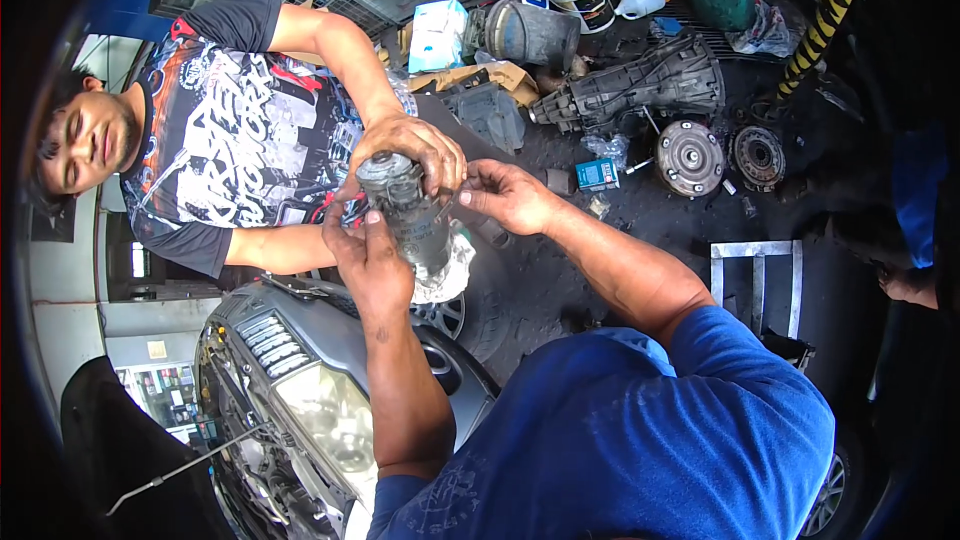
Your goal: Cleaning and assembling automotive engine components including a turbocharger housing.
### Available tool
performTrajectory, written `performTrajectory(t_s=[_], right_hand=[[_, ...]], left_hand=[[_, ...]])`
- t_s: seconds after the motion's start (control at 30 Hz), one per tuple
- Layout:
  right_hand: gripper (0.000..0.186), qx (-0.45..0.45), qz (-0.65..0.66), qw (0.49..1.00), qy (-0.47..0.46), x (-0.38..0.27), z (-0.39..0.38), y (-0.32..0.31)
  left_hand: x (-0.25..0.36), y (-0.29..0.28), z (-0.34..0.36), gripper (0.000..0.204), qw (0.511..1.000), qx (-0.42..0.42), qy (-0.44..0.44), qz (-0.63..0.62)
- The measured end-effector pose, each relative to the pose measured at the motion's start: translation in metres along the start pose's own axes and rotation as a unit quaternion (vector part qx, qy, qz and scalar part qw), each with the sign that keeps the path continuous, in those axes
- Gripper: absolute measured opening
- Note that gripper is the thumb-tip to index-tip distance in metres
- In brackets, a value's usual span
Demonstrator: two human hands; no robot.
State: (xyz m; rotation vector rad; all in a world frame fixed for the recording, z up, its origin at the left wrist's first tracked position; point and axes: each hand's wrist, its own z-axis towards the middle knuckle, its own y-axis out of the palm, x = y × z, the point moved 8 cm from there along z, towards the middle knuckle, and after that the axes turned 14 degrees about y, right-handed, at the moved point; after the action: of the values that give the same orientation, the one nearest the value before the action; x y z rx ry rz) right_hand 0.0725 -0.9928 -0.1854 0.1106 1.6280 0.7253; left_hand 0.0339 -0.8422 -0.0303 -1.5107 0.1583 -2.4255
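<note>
A dark, greasy cylindrical car part point(422, 230) with a round-capped end is held up in the middle. My left hand point(372, 262) is closed round its near left side. On the other side my right hand point(508, 197) has thumb and fingers pinched together right beside the cylinder. What lies in that pinch, if anything, is too small to make out. A co-worker's hand point(412, 148) grips the same part from above, partly covering it. Crumpled whitish wrapping point(446, 275) shows around the cylinder's lower end.
A co-worker point(250, 130) stands opposite, at the left. Below is a grey car point(330, 340) with its engine bay exposed. On the dark floor lie a gearbox point(640, 90), a round disc-shaped part point(690, 158), a blue box point(597, 175) and a metal frame point(757, 285). Buckets stand behind.
</note>
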Motion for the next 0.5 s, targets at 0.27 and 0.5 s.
performTrajectory(t_s=[0.27, 0.5], right_hand=[[0.046, -0.162, 0.06, 0.985, -0.001, -0.008, -0.006, 0.013], [0.064, -0.095, -0.232, 0.929, 0.271, 0.095, -0.022, 0.045]], left_hand=[[0.007, -0.019, -0.01, 0.058, 0.995, -0.01, -0.063, 0.07], [0.005, -0.027, 0.002, 0.044, 0.997, 0.03, -0.074, -0.013]])
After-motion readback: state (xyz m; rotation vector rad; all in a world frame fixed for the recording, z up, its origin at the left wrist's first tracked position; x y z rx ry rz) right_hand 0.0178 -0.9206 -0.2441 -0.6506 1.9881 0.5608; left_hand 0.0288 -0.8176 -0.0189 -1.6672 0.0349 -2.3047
